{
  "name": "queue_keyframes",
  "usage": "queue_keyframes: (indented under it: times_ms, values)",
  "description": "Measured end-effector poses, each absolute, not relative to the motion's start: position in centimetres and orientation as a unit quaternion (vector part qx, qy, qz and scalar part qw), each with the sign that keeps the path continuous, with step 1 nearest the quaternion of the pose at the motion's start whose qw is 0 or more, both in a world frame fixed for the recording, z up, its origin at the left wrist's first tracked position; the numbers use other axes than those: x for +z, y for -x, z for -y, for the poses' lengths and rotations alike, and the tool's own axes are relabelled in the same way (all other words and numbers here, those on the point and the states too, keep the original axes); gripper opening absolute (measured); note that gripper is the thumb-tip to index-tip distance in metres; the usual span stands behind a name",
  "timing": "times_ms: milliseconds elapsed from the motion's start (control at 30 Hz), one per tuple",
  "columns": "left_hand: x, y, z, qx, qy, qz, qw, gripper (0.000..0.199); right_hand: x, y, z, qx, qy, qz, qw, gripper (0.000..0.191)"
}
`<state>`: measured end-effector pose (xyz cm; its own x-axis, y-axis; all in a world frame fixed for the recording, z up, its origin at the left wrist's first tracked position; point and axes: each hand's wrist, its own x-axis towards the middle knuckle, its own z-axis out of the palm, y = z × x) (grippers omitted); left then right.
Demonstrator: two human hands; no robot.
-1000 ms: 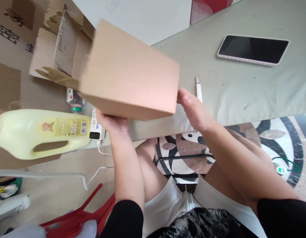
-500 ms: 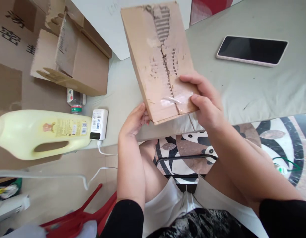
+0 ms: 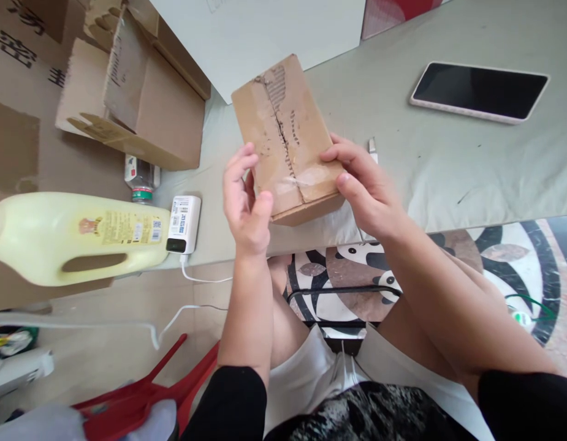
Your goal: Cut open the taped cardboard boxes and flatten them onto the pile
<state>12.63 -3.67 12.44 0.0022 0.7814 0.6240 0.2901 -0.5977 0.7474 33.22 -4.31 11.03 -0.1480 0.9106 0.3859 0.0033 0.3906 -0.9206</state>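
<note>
Brown cardboard box (image 3: 287, 144) is found between your two hands, over the near edge of the grey-green tabletop (image 3: 462, 168). It sits askew, its far end toward the left. The face turned up to you bears a ragged seam along its length, bared corrugation at the far end and shiny tape at the near end. Its underside is hidden, so whether it bears on the tabletop cannot be told.

Your right hand (image 3: 368, 187) grips the box at its near right corner, fingertips on the upper face and thumb at the edge. Your left hand (image 3: 247, 205) is cupped at the left side, fingers bent and well parted from the thumb; how firmly, if at all, they press the cardboard cannot be determined.

Just beyond your right hand, a slim white tool (image 3: 372, 150) is partly covered by it. Farther right lies a phone (image 3: 479, 92), dark screen up. To your left stands a white power bank (image 3: 184, 223) with a cable (image 3: 205, 280) attached, next to a pale yellow jug (image 3: 57, 229) on its side. Beyond these, note a clear bottle (image 3: 141, 177) with a green cap and an open carton (image 3: 168, 116).
</note>
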Motion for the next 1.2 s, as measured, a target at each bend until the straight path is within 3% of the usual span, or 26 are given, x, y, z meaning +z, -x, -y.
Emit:
queue_keyframes:
  times_ms: [367, 667, 967, 1200]
  values:
    - [13.5, -12.3, 4.6, 0.477, -0.751, -0.446, 0.094, 0.03, 10.7, -33.2, 4.3, 0.41, 0.358, 0.639, 0.543, 0.036]
    - [16.4, -13.1, 6.2, 0.449, -0.705, -0.537, 0.114, 0.003, 11.5, -32.9, 4.9, 0.401, 0.36, 0.658, 0.526, 0.036]
    - [17.7, -12.8, 7.7, 0.422, -0.666, -0.591, 0.17, 0.018, 11.9, -32.3, 5.2, 0.397, 0.33, 0.689, 0.509, 0.035]
    - [18.0, -12.6, 7.9, 0.408, -0.641, -0.608, 0.23, 0.018, 11.7, -32.2, 5.3, 0.399, 0.326, 0.69, 0.508, 0.035]
